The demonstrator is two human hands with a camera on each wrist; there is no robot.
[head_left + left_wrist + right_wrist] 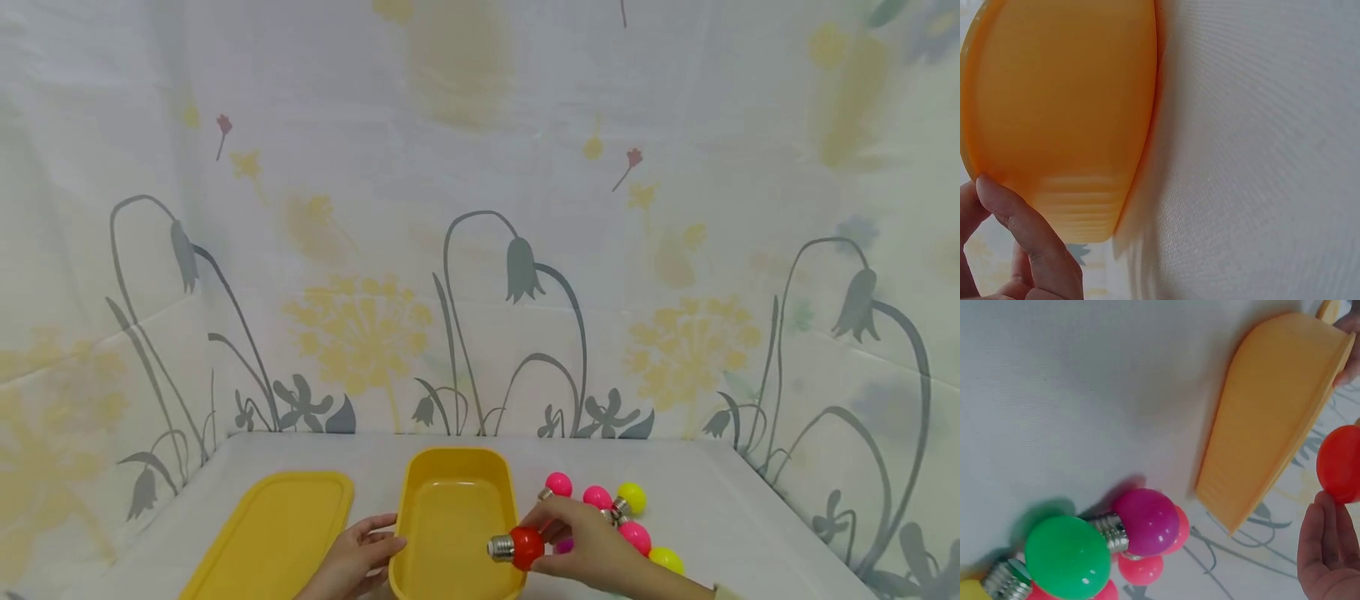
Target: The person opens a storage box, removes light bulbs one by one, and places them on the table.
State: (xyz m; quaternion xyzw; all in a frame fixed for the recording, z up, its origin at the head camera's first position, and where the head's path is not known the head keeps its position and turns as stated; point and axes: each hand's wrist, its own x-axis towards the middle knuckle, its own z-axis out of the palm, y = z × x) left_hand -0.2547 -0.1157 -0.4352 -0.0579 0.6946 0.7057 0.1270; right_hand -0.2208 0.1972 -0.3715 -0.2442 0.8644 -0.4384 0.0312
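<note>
My right hand (588, 546) pinches a red light bulb (528, 548) by its round part, its silver screw base pointing left over the right side of a yellow plastic box (450, 533). The inside of that box shows no other bulb. On the box's left side, my left hand (362, 557) grips the rim between thumb and fingers; the left wrist view shows the thumb (1007, 203) at the rim. In the right wrist view the red bulb is cut off by the frame edge, with fingertips touching its underside.
Several bulbs lie to the right of the box, partly behind my right hand: pink (558, 482), yellow (632, 497), purple (1147, 522) and green (1067, 557). A flat yellow lid (273, 533) lies at the left. Behind the white table (750, 517) hangs a flower-patterned cloth (480, 167).
</note>
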